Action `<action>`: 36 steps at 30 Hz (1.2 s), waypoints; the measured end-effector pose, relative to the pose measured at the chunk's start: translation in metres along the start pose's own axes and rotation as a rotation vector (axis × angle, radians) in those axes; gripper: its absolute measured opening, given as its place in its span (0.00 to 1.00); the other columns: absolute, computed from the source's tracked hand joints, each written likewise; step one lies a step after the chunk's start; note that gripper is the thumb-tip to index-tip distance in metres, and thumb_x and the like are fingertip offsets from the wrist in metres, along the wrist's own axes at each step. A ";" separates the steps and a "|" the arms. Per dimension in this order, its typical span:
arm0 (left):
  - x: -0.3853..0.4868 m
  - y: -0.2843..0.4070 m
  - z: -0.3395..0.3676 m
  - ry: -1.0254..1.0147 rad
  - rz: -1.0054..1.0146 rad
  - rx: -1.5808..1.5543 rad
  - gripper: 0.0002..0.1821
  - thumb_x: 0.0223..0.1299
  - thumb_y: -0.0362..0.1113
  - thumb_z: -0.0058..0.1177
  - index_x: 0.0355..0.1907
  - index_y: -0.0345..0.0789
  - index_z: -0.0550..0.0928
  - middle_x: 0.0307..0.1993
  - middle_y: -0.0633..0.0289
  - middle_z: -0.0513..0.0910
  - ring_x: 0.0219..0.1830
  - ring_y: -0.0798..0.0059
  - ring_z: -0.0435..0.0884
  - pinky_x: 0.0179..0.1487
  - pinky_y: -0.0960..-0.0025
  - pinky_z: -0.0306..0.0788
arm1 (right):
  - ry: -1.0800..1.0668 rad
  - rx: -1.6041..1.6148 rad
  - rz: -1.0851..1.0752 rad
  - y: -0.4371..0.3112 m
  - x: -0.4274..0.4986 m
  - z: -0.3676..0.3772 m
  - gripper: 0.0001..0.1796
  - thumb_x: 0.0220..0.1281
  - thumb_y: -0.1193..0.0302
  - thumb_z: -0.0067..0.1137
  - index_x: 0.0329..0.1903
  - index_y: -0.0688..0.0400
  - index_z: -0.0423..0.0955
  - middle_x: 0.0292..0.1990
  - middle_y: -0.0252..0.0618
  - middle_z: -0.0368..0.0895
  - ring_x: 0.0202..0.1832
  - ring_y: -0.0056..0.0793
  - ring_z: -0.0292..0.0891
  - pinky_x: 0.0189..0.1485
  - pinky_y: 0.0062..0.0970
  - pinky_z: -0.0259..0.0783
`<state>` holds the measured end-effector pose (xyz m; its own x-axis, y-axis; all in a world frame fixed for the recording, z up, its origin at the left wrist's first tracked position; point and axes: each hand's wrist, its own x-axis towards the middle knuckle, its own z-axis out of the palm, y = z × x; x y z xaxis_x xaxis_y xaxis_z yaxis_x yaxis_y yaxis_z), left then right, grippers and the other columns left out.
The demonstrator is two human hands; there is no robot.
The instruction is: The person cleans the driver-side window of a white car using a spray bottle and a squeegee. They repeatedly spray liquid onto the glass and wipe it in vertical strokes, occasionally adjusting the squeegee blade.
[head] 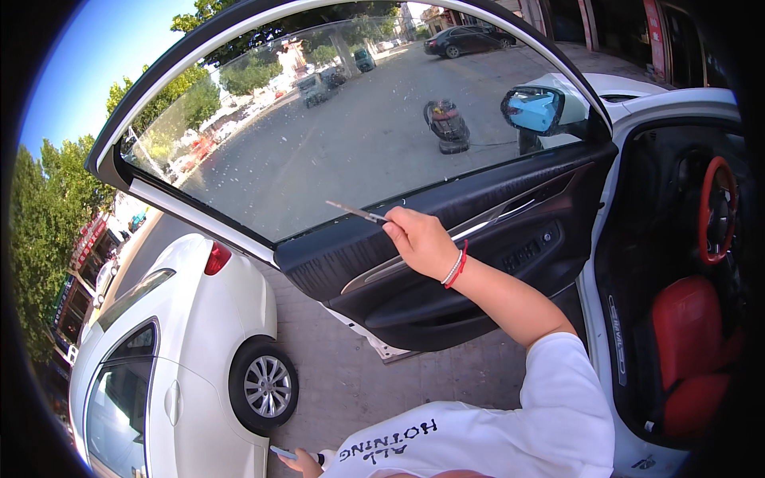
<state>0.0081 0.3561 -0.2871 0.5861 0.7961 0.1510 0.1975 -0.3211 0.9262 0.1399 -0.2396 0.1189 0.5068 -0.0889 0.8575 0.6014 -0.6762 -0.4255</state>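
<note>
My right hand (pixel 415 239) grips a thin, narrow-bladed tool (pixel 355 211), its tip pointing left across the lower part of the door window (pixel 334 131). The exact kind of tool is unclear. Behind this hand is the black inner panel (pixel 448 293) of an open white car door, marked with wet-looking streaks. Drops and specks dot the glass. Low in the picture, my left hand (pixel 306 465) holds a slim light-blue object (pixel 283 452), too small to identify. A red cord and a beaded bracelet circle my right wrist.
To the right are the car's red seat (pixel 687 334) and red-rimmed steering wheel (pixel 717 209). Another white car (pixel 197 352) stands close on the left. Through the glass show a canister vacuum cleaner (pixel 449 126) and a dark parked car (pixel 469 40). A side mirror (pixel 532 110) juts beyond the door.
</note>
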 end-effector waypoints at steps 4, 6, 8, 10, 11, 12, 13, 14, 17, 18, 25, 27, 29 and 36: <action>0.000 0.004 -0.001 -0.021 0.123 -0.106 0.41 0.54 0.27 0.55 0.69 0.37 0.52 0.64 0.49 0.61 0.59 0.59 0.66 0.61 0.53 0.63 | 0.347 -0.054 0.046 0.027 0.042 -0.054 0.08 0.68 0.69 0.48 0.40 0.62 0.70 0.21 0.44 0.69 0.21 0.37 0.67 0.26 0.28 0.65; -0.009 0.032 0.002 0.008 0.205 0.002 0.39 0.57 0.34 0.58 0.68 0.29 0.54 0.61 0.44 0.64 0.57 0.60 0.66 0.64 0.58 0.59 | 0.440 -0.092 0.060 0.043 0.056 -0.073 0.09 0.68 0.68 0.48 0.40 0.62 0.70 0.20 0.42 0.69 0.20 0.31 0.66 0.26 0.26 0.64; -0.022 0.070 0.011 0.135 0.104 -0.008 0.38 0.47 0.30 0.49 0.67 0.29 0.58 0.61 0.47 0.66 0.57 0.59 0.69 0.60 0.61 0.62 | 0.523 -0.084 0.075 0.059 0.066 -0.086 0.09 0.69 0.68 0.48 0.40 0.62 0.70 0.20 0.39 0.69 0.21 0.24 0.64 0.26 0.24 0.64; -0.038 0.105 0.016 0.179 0.027 -0.078 0.40 0.42 0.28 0.44 0.66 0.30 0.60 0.60 0.49 0.66 0.56 0.59 0.70 0.58 0.63 0.65 | 0.568 -0.067 0.051 0.074 0.072 -0.095 0.09 0.69 0.68 0.48 0.41 0.62 0.70 0.20 0.38 0.69 0.21 0.23 0.65 0.26 0.24 0.64; -0.043 0.118 0.018 0.161 -0.001 -0.142 0.40 0.42 0.28 0.45 0.67 0.30 0.60 0.60 0.50 0.66 0.55 0.60 0.70 0.57 0.63 0.65 | 0.584 -0.057 0.081 0.081 0.073 -0.100 0.09 0.69 0.68 0.47 0.41 0.62 0.70 0.20 0.37 0.69 0.22 0.22 0.65 0.26 0.24 0.65; -0.048 0.127 0.019 0.144 -0.008 -0.199 0.41 0.42 0.29 0.45 0.67 0.31 0.60 0.60 0.51 0.66 0.54 0.62 0.70 0.56 0.64 0.65 | 0.601 -0.022 0.121 0.087 0.074 -0.103 0.09 0.67 0.68 0.48 0.39 0.61 0.70 0.21 0.47 0.73 0.24 0.45 0.73 0.29 0.34 0.68; -0.050 0.133 0.020 0.144 -0.029 -0.182 0.41 0.42 0.29 0.45 0.67 0.31 0.59 0.59 0.51 0.66 0.53 0.62 0.70 0.55 0.64 0.66 | 0.632 0.001 0.121 0.093 0.076 -0.107 0.09 0.67 0.68 0.47 0.39 0.61 0.70 0.22 0.47 0.74 0.24 0.44 0.73 0.29 0.34 0.68; -0.050 0.134 0.021 0.143 -0.029 -0.159 0.41 0.42 0.29 0.45 0.67 0.31 0.59 0.59 0.52 0.66 0.52 0.63 0.70 0.53 0.64 0.67 | 0.660 0.025 0.142 0.099 0.077 -0.110 0.09 0.67 0.68 0.47 0.39 0.62 0.70 0.22 0.46 0.74 0.24 0.44 0.74 0.29 0.34 0.68; -0.041 0.123 0.023 0.155 -0.021 -0.107 0.42 0.42 0.29 0.45 0.68 0.32 0.58 0.59 0.53 0.67 0.49 0.64 0.72 0.50 0.65 0.69 | 0.729 0.064 0.168 0.116 0.081 -0.115 0.10 0.69 0.67 0.46 0.40 0.62 0.70 0.21 0.38 0.73 0.23 0.31 0.70 0.28 0.28 0.65; -0.038 0.118 0.025 0.163 -0.016 -0.093 0.42 0.42 0.29 0.45 0.68 0.32 0.58 0.58 0.53 0.67 0.48 0.65 0.72 0.48 0.65 0.69 | 0.739 0.063 0.159 0.121 0.082 -0.116 0.10 0.69 0.67 0.45 0.41 0.62 0.70 0.21 0.33 0.71 0.22 0.21 0.66 0.26 0.23 0.62; -0.061 0.150 0.026 0.094 -0.011 -0.258 0.43 0.41 0.27 0.43 0.69 0.32 0.56 0.55 0.51 0.69 0.41 0.67 0.73 0.40 0.68 0.69 | 0.815 0.133 0.137 0.150 0.091 -0.112 0.12 0.71 0.66 0.43 0.39 0.62 0.70 0.19 0.29 0.70 0.21 0.14 0.64 0.24 0.19 0.62; -0.077 0.168 0.024 0.078 -0.039 -0.289 0.43 0.41 0.27 0.42 0.69 0.32 0.56 0.53 0.51 0.69 0.38 0.68 0.73 0.37 0.69 0.69 | 0.854 0.156 0.149 0.152 0.093 -0.110 0.12 0.71 0.66 0.43 0.39 0.62 0.69 0.20 0.29 0.70 0.21 0.15 0.65 0.25 0.19 0.62; -0.082 0.177 0.025 0.120 -0.045 -0.221 0.43 0.40 0.26 0.42 0.68 0.32 0.56 0.52 0.52 0.70 0.37 0.68 0.73 0.36 0.70 0.68 | 0.884 0.170 0.172 0.151 0.095 -0.109 0.12 0.71 0.66 0.42 0.38 0.63 0.69 0.20 0.30 0.70 0.21 0.16 0.66 0.25 0.20 0.62; -0.035 0.113 0.030 0.211 0.020 -0.269 0.47 0.39 0.28 0.47 0.70 0.31 0.52 0.43 0.46 0.74 0.23 0.66 0.74 0.25 0.67 0.68 | 0.873 0.220 0.304 0.137 0.104 -0.099 0.10 0.69 0.68 0.44 0.39 0.62 0.67 0.22 0.39 0.73 0.23 0.31 0.71 0.28 0.30 0.66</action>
<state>0.0332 0.2768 -0.1982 0.4063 0.8888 0.2120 -0.0431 -0.2132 0.9761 0.2141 -0.4134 0.1786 0.0739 -0.8137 0.5765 0.6678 -0.3890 -0.6346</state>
